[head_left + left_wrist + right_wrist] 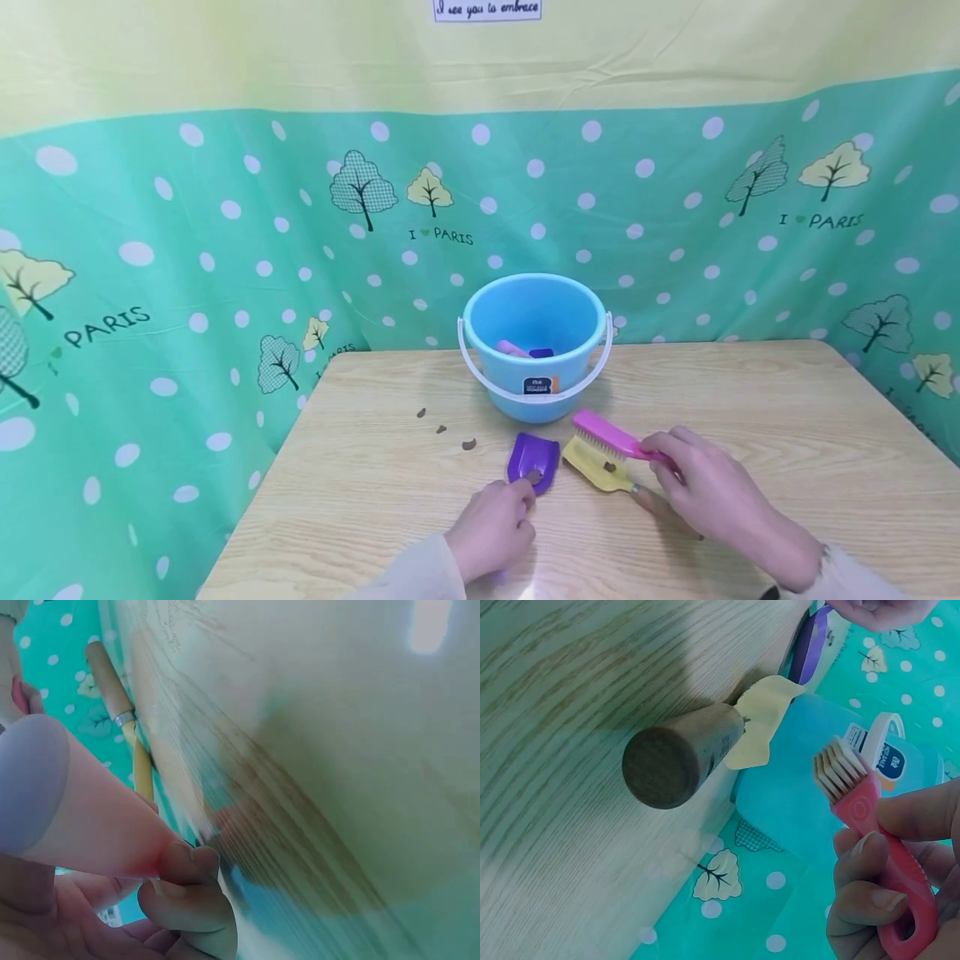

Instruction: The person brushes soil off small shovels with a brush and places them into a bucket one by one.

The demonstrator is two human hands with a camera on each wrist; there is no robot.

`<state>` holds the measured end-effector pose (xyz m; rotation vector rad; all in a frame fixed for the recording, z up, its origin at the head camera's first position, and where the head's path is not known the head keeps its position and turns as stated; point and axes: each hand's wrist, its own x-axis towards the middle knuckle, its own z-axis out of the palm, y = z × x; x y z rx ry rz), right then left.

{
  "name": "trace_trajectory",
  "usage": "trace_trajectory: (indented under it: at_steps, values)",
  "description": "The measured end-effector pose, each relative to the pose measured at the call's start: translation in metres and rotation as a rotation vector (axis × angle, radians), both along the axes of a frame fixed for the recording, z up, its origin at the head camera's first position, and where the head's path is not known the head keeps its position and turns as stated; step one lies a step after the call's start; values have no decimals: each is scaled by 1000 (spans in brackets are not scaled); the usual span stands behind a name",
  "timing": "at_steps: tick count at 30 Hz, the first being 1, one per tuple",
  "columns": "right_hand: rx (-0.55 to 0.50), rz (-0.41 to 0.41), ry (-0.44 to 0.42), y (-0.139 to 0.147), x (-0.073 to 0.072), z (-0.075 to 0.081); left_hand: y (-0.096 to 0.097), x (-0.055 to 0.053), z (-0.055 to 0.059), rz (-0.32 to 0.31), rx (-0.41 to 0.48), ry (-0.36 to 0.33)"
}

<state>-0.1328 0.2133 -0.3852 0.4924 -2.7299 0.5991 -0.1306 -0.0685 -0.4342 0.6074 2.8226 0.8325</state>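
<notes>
My left hand grips the handle of a small purple shovel, whose scoop rests low over the table with a brown scrap in it. Up close in the left wrist view, the pale thick handle passes between thumb and fingers. A pink brush is held by its handle in my right hand. Its bristles point down over a yellow shovel lying on the table. That shovel has a wooden handle and a brown scrap on its blade.
Behind the hands stands a light blue bucket with a white bail handle; pink and purple things lie inside. Several brown scraps are scattered on the wooden table to the left. A green dotted curtain hangs behind.
</notes>
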Motion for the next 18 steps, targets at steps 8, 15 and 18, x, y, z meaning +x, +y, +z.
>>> trace_trajectory:
  at_steps: [8,15,18]
  values:
    - [-26,14,17,-4,2,0,-10,7,3,32,53,7]
    - [-38,46,42,-10,3,-1,-19,10,5,96,110,-43]
    - [-41,67,55,-14,3,-2,-23,11,6,109,129,-50]
